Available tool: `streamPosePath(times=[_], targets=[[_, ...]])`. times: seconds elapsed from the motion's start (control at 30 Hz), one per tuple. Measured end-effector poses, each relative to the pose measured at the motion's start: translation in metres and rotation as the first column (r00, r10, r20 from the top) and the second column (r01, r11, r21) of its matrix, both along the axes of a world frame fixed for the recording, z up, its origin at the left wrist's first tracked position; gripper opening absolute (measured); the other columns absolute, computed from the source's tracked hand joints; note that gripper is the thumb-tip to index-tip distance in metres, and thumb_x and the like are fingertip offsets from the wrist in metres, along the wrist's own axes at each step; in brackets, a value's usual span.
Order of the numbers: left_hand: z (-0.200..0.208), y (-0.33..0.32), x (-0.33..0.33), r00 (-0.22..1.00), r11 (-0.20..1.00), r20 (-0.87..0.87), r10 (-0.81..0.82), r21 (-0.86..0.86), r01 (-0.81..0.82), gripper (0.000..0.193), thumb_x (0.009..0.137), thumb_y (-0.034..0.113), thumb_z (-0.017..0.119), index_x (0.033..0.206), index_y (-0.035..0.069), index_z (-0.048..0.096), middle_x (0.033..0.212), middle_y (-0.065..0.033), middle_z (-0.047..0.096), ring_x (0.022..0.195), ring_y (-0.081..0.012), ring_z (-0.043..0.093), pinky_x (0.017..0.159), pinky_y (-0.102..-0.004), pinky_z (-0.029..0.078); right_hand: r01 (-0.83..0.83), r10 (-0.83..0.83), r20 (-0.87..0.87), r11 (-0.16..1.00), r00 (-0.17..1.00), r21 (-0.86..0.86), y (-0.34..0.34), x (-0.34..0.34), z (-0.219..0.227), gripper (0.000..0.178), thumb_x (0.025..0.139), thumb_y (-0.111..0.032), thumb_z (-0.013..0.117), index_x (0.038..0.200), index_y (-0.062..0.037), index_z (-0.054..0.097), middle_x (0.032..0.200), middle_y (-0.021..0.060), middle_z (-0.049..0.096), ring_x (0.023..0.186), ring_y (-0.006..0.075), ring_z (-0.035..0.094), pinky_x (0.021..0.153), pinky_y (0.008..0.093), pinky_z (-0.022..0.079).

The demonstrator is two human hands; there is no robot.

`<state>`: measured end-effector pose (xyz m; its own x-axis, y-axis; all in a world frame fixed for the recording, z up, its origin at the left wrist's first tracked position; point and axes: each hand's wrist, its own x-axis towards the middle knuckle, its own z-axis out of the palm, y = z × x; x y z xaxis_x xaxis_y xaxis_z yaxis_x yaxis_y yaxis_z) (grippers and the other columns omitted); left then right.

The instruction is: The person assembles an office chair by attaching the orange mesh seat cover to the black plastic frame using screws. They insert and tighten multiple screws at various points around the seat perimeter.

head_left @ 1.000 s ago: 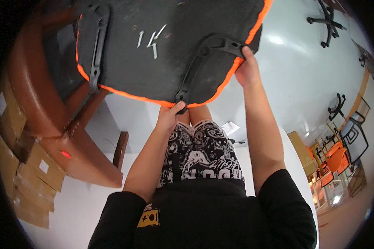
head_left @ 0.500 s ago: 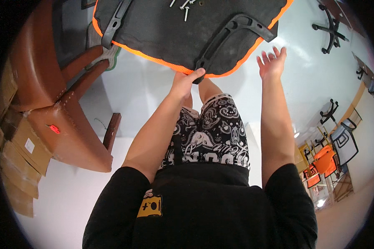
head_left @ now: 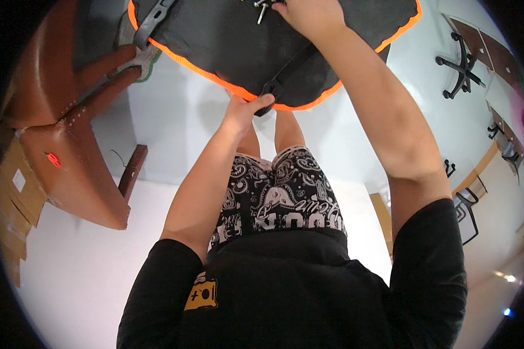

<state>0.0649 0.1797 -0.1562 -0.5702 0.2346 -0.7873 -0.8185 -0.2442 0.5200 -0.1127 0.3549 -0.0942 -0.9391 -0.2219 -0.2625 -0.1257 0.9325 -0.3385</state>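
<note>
The black fabric seat panel with orange piping (head_left: 233,41) lies at twelve o'clock. The left hand (head_left: 243,111) pinches its near edge beside a black plastic bracket (head_left: 285,75). The right hand (head_left: 310,14) is closed over small silver screws (head_left: 261,6) on the panel. White floor (head_left: 87,273) below. A brown wooden stool (head_left: 70,145) stands at nine o'clock; tan cardboard boxes (head_left: 17,192) with a white square label sit beyond it.
</note>
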Motion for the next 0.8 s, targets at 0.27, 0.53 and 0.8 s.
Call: streamPosePath(times=[0.27, 0.53, 0.8], targets=[[0.000, -0.009, 0.001, 0.996, 0.996, -0.042, -0.080, -0.054, 0.078, 0.038, 0.074, 0.010, 0.068, 0.108, -0.002, 0.055, 0.101, -0.0068, 0.060, 0.093, -0.0165, 0.057, 0.083, -0.0291, 0.043, 0.174, -0.211, -0.074, 0.924, 0.975, -0.341, 0.003, 0.049, 0.000, 0.019, 0.082, -0.016, 0.057, 0.097, -0.0066, 0.063, 0.088, 0.0027, 0.061, 0.066, 0.0120, 0.049, 0.059, 0.0246, 0.041], [0.009, -0.012, -0.001, 0.956, 0.937, -0.030, -0.293, -0.208, 0.281, 0.038, 0.070, 0.021, 0.074, 0.099, 0.000, 0.059, 0.085, -0.0013, 0.060, 0.076, -0.0106, 0.053, 0.068, -0.0238, 0.042, 0.469, -0.293, 0.475, 0.827, 0.830, -0.310, -0.022, 0.150, 0.042, 0.015, 0.078, -0.012, 0.061, 0.091, -0.0070, 0.066, 0.082, 0.0076, 0.065, 0.060, 0.0125, 0.056, 0.055, 0.0241, 0.044], [0.018, -0.005, -0.004, 0.989, 0.990, -0.060, -0.135, -0.041, 0.132, 0.039, 0.069, 0.015, 0.075, 0.101, 0.001, 0.060, 0.093, -0.0029, 0.063, 0.082, -0.0107, 0.056, 0.073, -0.0243, 0.044, 0.220, -0.142, 0.270, 0.933, 0.952, -0.286, -0.024, 0.149, 0.026, 0.014, 0.079, -0.015, 0.059, 0.089, -0.0071, 0.066, 0.084, 0.0106, 0.062, 0.073, 0.0290, 0.060, 0.064, 0.0354, 0.048]])
